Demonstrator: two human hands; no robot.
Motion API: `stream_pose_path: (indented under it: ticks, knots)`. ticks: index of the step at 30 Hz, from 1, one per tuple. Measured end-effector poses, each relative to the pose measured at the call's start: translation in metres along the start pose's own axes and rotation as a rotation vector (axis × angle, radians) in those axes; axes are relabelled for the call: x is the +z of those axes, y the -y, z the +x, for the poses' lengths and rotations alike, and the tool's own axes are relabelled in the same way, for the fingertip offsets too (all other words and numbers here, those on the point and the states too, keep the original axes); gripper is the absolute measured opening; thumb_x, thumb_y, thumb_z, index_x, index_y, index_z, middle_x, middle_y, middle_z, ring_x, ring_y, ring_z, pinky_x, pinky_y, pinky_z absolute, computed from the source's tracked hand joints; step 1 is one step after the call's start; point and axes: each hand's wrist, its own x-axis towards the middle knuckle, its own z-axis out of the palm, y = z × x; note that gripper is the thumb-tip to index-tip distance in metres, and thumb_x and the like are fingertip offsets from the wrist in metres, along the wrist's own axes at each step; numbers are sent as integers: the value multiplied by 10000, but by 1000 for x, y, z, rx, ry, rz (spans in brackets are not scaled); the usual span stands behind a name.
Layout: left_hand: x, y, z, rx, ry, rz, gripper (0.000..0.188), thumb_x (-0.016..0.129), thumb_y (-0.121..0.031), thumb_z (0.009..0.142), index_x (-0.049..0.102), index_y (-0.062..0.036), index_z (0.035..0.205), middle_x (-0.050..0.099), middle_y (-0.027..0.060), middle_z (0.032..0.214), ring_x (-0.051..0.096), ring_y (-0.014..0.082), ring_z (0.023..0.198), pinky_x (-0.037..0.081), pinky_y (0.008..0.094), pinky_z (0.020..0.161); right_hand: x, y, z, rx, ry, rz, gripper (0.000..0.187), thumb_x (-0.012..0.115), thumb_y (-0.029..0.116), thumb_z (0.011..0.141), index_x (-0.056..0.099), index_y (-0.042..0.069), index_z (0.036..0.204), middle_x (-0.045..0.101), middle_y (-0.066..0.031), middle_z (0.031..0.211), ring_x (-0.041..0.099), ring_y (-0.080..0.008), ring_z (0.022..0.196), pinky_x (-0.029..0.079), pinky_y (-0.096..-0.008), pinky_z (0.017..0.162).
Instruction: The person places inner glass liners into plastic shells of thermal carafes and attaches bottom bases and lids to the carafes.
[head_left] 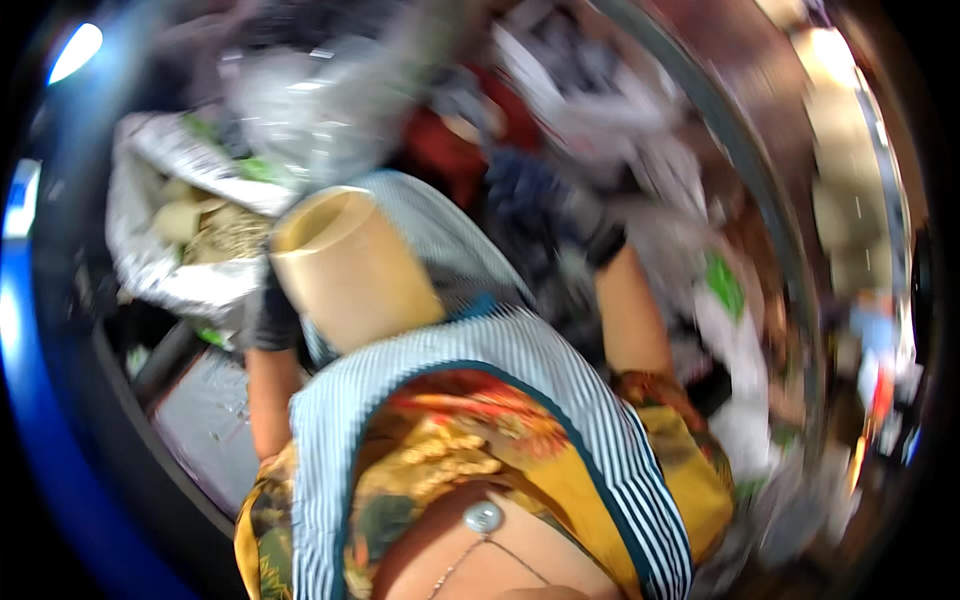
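A cream-coloured plastic tub (365, 270), tilted with its round mouth up and to the left, is in front of my striped apron. My left hand (268, 305), in a dark glove, is closed on its left side; the fingers are mostly hidden behind it. To the left of the tub lies an open white sack (150, 265) with beige pieces and a pale, stringy or grainy heap inside. My right hand (545, 205), in a dark blue-grey glove, reaches forward over dark material near a red thing (450, 150). Motion blur hides what its fingers do.
Clear plastic bags (310, 115) bulge beyond the tub. A white bag (590, 110) with grey contents lies at far right, and white-and-green sacking (725, 300) beside my right arm. A curved grey bar (740, 140) runs along the right. A grey flat panel (210, 425) sits at lower left.
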Motion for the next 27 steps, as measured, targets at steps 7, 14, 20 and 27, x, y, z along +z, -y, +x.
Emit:
stream_pose_path:
  ticks: [7,14,20,27]
  knots:
    - [28,-30,20,-111,323,-341,666,347,-470,993,356,36,1426,442,159,1438,432,256,1309,301,371,1101,-149,-91,-286,526,-581,-176,357,508,273,972,559,47,1243,632,-106,1158,619,-189,1020,502,-310,865]
    - [76,-35,21,-57,-32,-46,609,334,-399,1001,337,15,1447,459,142,1418,455,233,1275,318,359,1086,-133,-275,-273,877,-864,-1234,328,457,274,966,558,83,1212,555,-187,1267,540,-373,1167,450,-452,935]
    - [48,-51,4,-138,-29,-133,582,293,-382,1016,344,4,1450,441,114,1444,427,208,1299,284,343,1107,-207,-343,-228,1133,-419,-1351,376,454,306,954,541,106,1260,507,-182,1347,502,-347,1226,419,-429,981]
    - [21,-36,-25,-185,193,-203,570,300,-358,1027,336,34,1440,434,137,1450,478,224,1255,339,341,1078,-258,-410,-318,1262,-642,-1320,418,447,311,942,507,152,1323,500,-133,1382,463,-335,1272,377,-403,1027]
